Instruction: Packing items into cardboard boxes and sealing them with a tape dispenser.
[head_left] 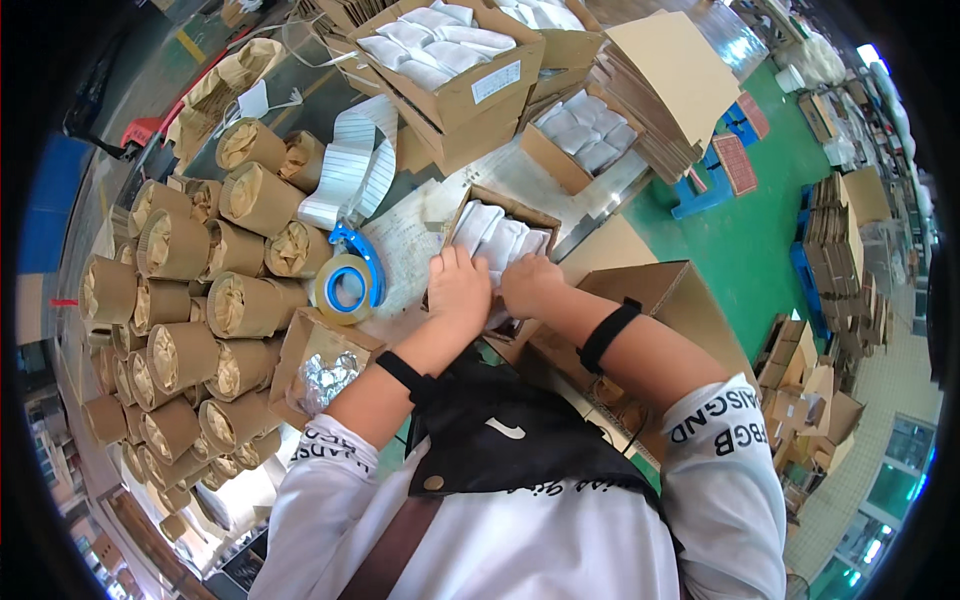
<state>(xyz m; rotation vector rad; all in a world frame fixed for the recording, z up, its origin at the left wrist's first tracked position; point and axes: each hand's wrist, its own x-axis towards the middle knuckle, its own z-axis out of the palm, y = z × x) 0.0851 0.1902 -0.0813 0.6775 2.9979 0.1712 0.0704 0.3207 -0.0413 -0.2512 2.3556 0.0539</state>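
A small open cardboard box [552,222] stands on the worktable in front of me, filled with a row of white wrapped packets [497,238]. My left hand [460,290] lies over the box's near left side, its fingers bent at the rim beside the packets. At the near right part of the same box, my right hand [532,286] is closed, with its fingers curled down against a white packet. The fingertips of the right hand are hidden. Left of the box lies a blue tape dispenser [372,265] with a roll of clear tape [326,290].
Many paper-stuffed brown tubes [240,305] are stacked at the left. A strip of white labels [350,165] lies behind the tape. Larger boxes of white packets [580,135] stand at the back, beside flat cardboard [670,70]. An open carton [650,290] is near my right arm.
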